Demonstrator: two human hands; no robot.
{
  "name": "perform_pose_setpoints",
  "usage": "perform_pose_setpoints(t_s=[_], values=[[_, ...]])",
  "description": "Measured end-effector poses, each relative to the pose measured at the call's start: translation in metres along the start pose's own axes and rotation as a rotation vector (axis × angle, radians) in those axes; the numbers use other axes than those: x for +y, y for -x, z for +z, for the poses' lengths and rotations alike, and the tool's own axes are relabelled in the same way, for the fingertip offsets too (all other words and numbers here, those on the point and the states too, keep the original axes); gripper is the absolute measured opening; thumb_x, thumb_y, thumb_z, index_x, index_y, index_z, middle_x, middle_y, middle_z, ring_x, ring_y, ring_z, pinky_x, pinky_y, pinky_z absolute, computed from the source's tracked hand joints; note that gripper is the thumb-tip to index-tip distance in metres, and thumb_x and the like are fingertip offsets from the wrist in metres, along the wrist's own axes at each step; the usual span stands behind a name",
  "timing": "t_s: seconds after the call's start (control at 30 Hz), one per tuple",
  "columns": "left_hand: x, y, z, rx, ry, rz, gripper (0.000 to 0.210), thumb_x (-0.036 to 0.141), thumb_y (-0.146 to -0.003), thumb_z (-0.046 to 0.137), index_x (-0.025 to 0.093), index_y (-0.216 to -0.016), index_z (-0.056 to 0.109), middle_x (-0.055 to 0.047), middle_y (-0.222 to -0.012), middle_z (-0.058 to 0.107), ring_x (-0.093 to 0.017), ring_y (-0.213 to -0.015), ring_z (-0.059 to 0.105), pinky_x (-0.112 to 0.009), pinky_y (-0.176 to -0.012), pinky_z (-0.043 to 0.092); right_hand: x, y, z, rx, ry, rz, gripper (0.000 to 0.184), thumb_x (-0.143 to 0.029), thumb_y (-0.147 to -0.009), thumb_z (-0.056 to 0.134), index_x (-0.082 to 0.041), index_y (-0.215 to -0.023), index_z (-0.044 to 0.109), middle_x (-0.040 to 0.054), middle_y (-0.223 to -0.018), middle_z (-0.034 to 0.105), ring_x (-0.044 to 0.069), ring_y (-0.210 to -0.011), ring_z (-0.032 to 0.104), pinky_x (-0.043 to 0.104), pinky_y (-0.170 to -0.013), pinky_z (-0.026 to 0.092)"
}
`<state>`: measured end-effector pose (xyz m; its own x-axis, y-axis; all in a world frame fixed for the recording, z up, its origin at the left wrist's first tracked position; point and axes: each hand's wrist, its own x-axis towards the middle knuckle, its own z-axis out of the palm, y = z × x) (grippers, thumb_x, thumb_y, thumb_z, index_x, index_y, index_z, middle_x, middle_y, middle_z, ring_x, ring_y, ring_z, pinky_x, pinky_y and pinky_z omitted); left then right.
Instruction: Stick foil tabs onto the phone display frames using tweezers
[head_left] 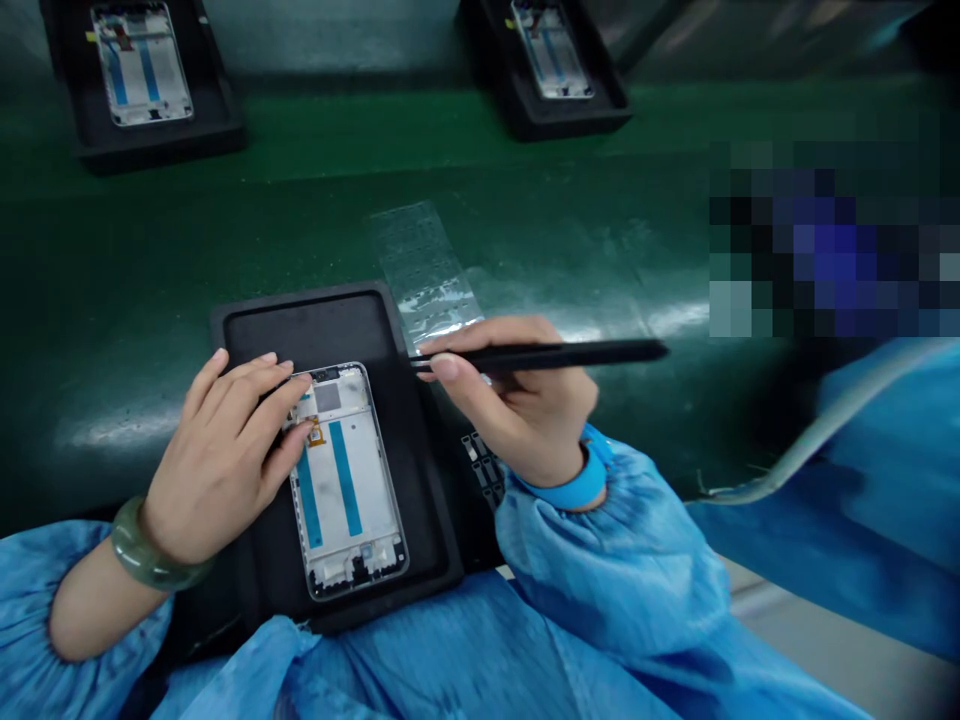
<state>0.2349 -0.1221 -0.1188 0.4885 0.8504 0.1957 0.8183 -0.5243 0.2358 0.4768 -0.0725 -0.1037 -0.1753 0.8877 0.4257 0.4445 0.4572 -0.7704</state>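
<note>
Blue gown sleeves (600, 580) fill the bottom of the view, gathered at both wrists. The left hand (225, 455) comes out of its sleeve with a green bangle (146, 545) on the wrist and lies palm down, fingers stretched and slightly spread, their tips pressing on the upper left corner of a phone frame (349, 480). It holds nothing; it only bears down on the frame. The frame, white with two blue strips, lies in a black tray (416, 470) directly in front of the person, near the tray's lower half.

The right hand (517, 400), wearing a blue wristband (574, 485), is raised just right of the tray. Its thumb and fingers are pinched on a black stylus-like tool (540, 355), which lies nearly level, its tip pointing left above the tray's right edge.

A clear film strip (424, 265) lies on the green conveyor belt (225, 220) just beyond the tray. Farther off, two more black trays (150, 80) (551, 65) with frames sit on the belt, well apart.
</note>
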Motion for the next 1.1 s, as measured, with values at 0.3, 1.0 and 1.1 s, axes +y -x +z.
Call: perform_pose_setpoints(t_s=[0.3, 1.0, 1.1], values=[[0.005, -0.005, -0.001, -0.053, -0.134, 0.038, 0.044, 0.026, -0.089, 0.049, 0.013, -0.13, 0.049, -0.015, -0.116, 0.058, -0.03, -0.113, 0.052, -0.053, -0.104, 0.034, -0.002, -0.011, 0.035, -0.177, -0.311, 0.232, 0.018, -0.032, -0.082, 0.064, -0.017, -0.086, 0.056, -0.0015, -0.077, 0.062, 0.008, -0.065, 0.065, 0.019, -0.056, 0.053], [0.0, -0.001, 0.007, 0.07, 0.025, 0.009, 0.029, 0.027, -0.087, 0.053, 0.012, -0.111, 0.053, -0.014, -0.113, 0.061, -0.028, -0.115, 0.053, -0.053, -0.107, 0.032, -0.003, -0.018, 0.052, -0.369, -0.159, 0.025, 0.009, -0.025, -0.086, 0.058, -0.017, -0.089, 0.058, 0.0011, -0.089, 0.064, 0.01, -0.077, 0.063, 0.021, -0.07, 0.051], [0.0, -0.001, 0.007, 0.058, 0.021, 0.012, 0.028, 0.026, -0.087, 0.053, 0.012, -0.111, 0.054, -0.013, -0.113, 0.06, -0.028, -0.114, 0.053, -0.053, -0.107, 0.033, -0.003, -0.017, 0.051, -0.333, -0.168, 0.007, 0.008, -0.024, -0.086, 0.058, -0.017, -0.088, 0.059, 0.0012, -0.088, 0.064, 0.01, -0.076, 0.063, 0.021, -0.068, 0.05]])
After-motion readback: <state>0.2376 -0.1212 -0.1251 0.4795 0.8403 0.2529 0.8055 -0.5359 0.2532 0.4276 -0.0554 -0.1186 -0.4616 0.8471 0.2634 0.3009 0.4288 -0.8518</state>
